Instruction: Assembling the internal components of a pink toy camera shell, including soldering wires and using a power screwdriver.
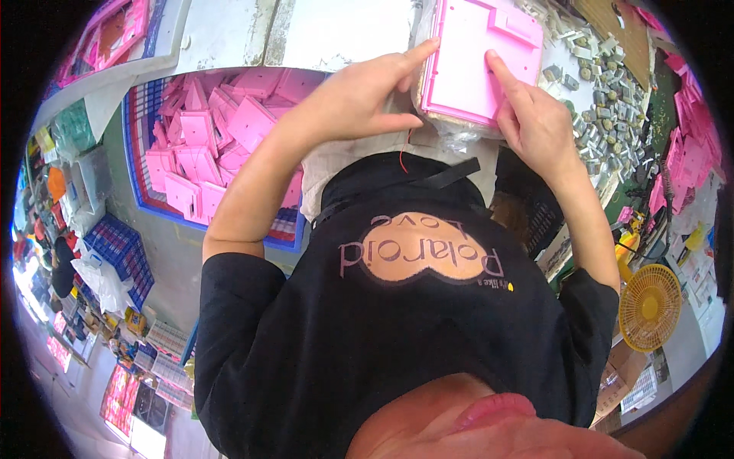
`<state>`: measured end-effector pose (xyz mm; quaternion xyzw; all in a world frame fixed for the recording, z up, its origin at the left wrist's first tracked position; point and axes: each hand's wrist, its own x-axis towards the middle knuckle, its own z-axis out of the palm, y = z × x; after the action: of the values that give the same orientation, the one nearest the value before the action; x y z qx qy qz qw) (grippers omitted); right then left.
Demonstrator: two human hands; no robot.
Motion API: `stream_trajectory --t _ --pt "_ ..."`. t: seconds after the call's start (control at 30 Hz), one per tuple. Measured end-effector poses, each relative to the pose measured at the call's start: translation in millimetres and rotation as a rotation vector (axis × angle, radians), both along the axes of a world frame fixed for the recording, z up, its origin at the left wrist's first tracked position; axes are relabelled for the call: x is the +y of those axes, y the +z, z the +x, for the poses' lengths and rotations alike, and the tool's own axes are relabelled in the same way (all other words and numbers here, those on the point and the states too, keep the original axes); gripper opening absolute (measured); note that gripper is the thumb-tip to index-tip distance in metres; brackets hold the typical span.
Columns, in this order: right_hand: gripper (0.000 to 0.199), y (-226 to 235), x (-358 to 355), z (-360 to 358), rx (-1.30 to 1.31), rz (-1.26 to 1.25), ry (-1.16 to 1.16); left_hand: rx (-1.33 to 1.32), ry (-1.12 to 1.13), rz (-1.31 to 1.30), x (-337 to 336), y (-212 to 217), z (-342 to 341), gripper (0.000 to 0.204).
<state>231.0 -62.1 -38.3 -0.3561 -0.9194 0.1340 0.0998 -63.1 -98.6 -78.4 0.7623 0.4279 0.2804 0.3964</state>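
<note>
A flat pink plastic panel [466, 73] with a raised rim and a raised rectangular block lies on a padded, plastic-wrapped support [451, 126] at the front edge of the table. My left hand [375, 88] is open at its left side, with the index fingertip on the panel's edge and the thumb stretched apart. My right hand [539, 122] lies over the panel's right edge. Its index finger is stretched out, the tip pressed on the panel's middle. The other fingers curl down, partly hidden, and I see nothing held in them.
Many small grey metal parts [604, 99] are heaped at the right of the table. A blue crate [134, 153] of pink panels [199, 130] stands to my left. More pink pieces [688, 138] pile at the far right, near a yellow fan [650, 306].
</note>
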Motion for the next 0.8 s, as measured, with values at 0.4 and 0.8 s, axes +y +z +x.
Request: stream_trajectory --t 0.4,0.8 --pt "0.025 25.0 145.4 -140.7 -0.033 0.263 0.173 0.55 0.529 0.293 134.5 11.4 -66.0 0.019" --pt "0.018 -26.8 200.1 -208.4 -0.095 0.421 0.209 0.383 0.621 0.378 126.8 7.0 -66.8 0.021"
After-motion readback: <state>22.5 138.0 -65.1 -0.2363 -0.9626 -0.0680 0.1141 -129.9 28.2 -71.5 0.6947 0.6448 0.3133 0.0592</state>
